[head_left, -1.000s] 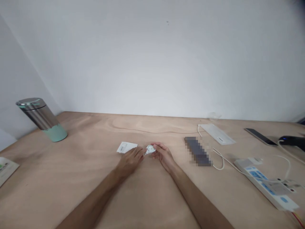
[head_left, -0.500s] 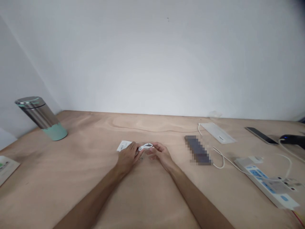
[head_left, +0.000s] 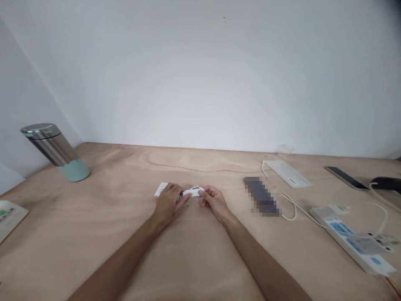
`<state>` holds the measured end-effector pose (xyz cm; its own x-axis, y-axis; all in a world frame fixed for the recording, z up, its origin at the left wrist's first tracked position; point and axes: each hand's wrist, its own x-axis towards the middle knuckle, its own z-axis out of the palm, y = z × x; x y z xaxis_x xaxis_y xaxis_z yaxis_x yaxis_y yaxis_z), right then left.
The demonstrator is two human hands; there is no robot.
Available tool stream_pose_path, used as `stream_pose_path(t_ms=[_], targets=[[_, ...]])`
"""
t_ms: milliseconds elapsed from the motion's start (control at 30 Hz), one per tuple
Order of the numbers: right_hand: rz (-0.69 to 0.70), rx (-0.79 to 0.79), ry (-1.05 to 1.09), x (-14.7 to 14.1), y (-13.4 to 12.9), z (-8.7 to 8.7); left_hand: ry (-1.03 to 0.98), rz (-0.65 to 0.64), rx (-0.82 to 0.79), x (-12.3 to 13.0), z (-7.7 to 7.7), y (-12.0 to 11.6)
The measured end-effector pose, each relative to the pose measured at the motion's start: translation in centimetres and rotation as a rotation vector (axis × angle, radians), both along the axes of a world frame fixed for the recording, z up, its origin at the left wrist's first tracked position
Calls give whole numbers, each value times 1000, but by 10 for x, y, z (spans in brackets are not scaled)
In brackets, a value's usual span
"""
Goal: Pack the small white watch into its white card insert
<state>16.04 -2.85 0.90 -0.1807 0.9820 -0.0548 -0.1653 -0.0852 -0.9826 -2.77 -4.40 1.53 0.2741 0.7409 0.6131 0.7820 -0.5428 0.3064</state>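
Note:
A small coiled white cable [head_left: 194,192] is between my two hands, low over the middle of the wooden table. My left hand [head_left: 169,202] has its thumb against the cable's left end, with the other fingers bent beside it. My right hand [head_left: 215,201] pinches the right end between thumb and fingers. A white card or packet with a printed label [head_left: 161,189] shows just beyond my left fingers, which partly cover it. Whether my left hand also touches that packet, I cannot tell.
A steel and mint-green tumbler [head_left: 58,151] stands at the left; a printed packet [head_left: 11,217] lies nearer. To the right are a blurred-out dark device [head_left: 262,198], a white flat packet [head_left: 290,174], a dark phone [head_left: 346,177], a power strip [head_left: 351,242] and white cables.
The cable's open loop has flattened into a more compact bundle between my hands. My right thumb has come onto its end. The view has shifted slightly.

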Motion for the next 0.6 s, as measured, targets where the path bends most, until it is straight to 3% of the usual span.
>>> stream_pose_path(t_ms=[300,467,600], targets=[[-6,-4,-29,-1,1,-2,-78,-98,-102,0,-8,2],[0,2,-33,0,2,-4,-216,-54,-221,2,-9,0],[-15,34,7,1,1,-3,-146,-129,-208,3,-5,-1]])
